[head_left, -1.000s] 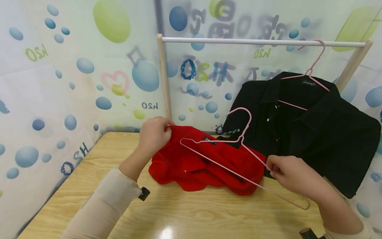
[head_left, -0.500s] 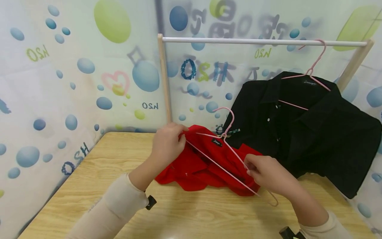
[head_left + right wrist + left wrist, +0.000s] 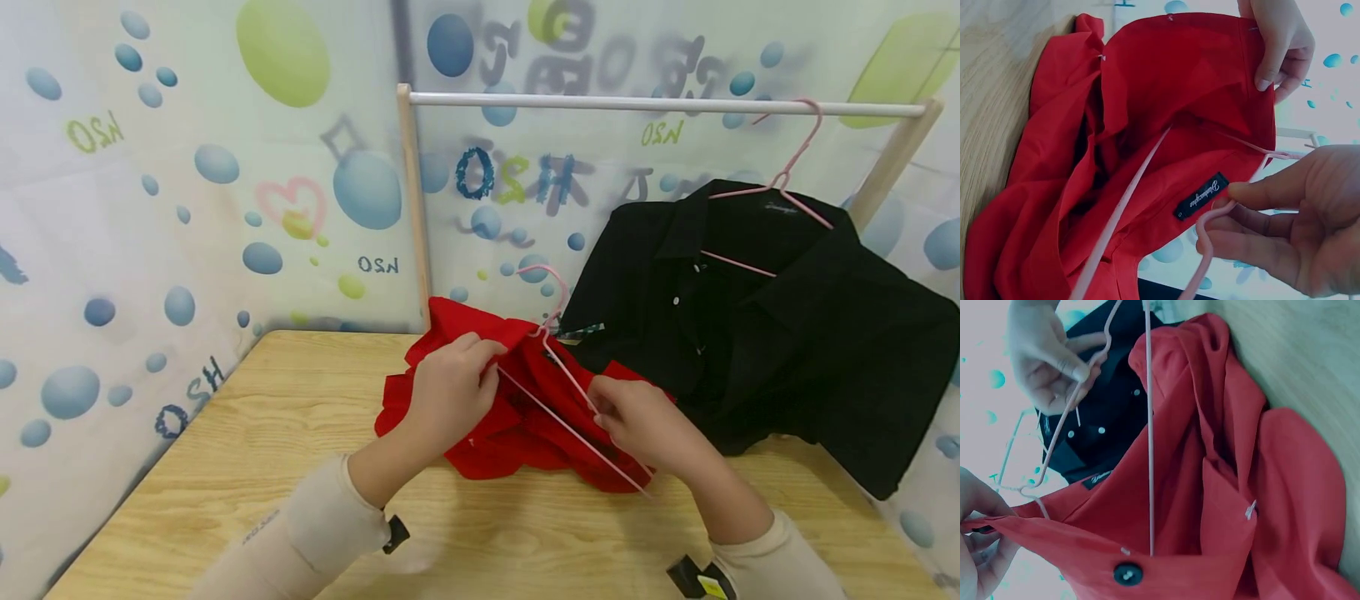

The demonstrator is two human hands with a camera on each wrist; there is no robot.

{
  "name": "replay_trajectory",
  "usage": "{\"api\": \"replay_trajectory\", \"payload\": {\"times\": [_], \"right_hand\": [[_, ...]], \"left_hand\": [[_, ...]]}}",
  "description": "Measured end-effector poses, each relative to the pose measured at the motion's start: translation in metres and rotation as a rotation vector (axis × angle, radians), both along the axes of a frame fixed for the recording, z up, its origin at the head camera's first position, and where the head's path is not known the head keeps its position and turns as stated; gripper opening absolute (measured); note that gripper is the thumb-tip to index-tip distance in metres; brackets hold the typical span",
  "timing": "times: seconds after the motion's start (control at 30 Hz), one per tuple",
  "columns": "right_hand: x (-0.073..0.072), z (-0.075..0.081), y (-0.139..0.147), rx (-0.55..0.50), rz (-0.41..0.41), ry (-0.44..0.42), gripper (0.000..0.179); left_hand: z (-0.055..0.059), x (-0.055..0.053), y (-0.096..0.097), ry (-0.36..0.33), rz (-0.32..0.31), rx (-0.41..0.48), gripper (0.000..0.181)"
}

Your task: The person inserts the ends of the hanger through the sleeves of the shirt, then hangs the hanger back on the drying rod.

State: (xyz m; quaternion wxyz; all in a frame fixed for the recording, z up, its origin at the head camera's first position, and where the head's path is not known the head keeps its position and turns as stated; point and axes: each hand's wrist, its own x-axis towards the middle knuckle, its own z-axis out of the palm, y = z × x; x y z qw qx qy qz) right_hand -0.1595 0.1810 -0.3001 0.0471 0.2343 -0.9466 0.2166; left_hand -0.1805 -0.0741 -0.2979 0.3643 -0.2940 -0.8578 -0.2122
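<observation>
A red shirt (image 3: 480, 446) lies bunched on the table, its collar side lifted and its black neck label (image 3: 1200, 197) showing in the right wrist view. My left hand (image 3: 455, 383) pinches the shirt's front edge near the collar, where a dark button (image 3: 1128, 574) shows in the left wrist view. My right hand (image 3: 637, 419) pinches one shoulder of a pink clothes hanger (image 3: 570, 379) between thumb and fingers. The hanger's far shoulder goes inside the red shirt, hidden by the cloth. Its hook points up and away, above the collar.
A clothes rack with a white rail (image 3: 600, 102) and wooden posts stands at the back. On its right side a black shirt (image 3: 750, 333) hangs from another pink hanger (image 3: 798, 158). The wooden table (image 3: 225, 450) reaches toward me; a patterned curtain (image 3: 187, 250) is behind.
My right hand has moved left with the hanger, whose far end has gone into the red shirt. My left hand has moved right and toward me, drawing the shirt's edge over it.
</observation>
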Motion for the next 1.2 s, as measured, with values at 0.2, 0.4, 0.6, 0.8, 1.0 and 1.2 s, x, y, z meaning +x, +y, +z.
{"api": "replay_trajectory", "payload": {"times": [0.2, 0.4, 0.6, 0.8, 1.0, 1.2], "right_hand": [[-0.001, 0.001, 0.006, 0.001, -0.036, 0.000, 0.020], [0.000, 0.007, 0.016, -0.004, -0.063, 0.022, 0.022], [0.000, 0.011, 0.017, -0.008, -0.082, 0.029, 0.023], [-0.001, 0.014, 0.012, 0.003, -0.062, 0.026, 0.023], [-0.003, 0.014, 0.010, 0.002, -0.045, 0.019, 0.024], [-0.007, 0.013, 0.011, -0.011, 0.033, -0.015, 0.020]], "left_hand": [[-0.006, 0.003, 0.003, -0.038, -0.015, -0.031, 0.022], [-0.001, 0.004, -0.001, -0.098, -0.015, -0.069, 0.028], [0.019, -0.010, -0.002, -0.020, -0.052, -0.044, 0.037], [0.035, -0.025, 0.000, -0.089, -0.098, -0.226, 0.036], [0.038, -0.037, 0.003, -0.215, -0.116, -0.331, 0.029], [0.038, -0.042, 0.000, -0.288, -0.159, -0.373, 0.029]]}}
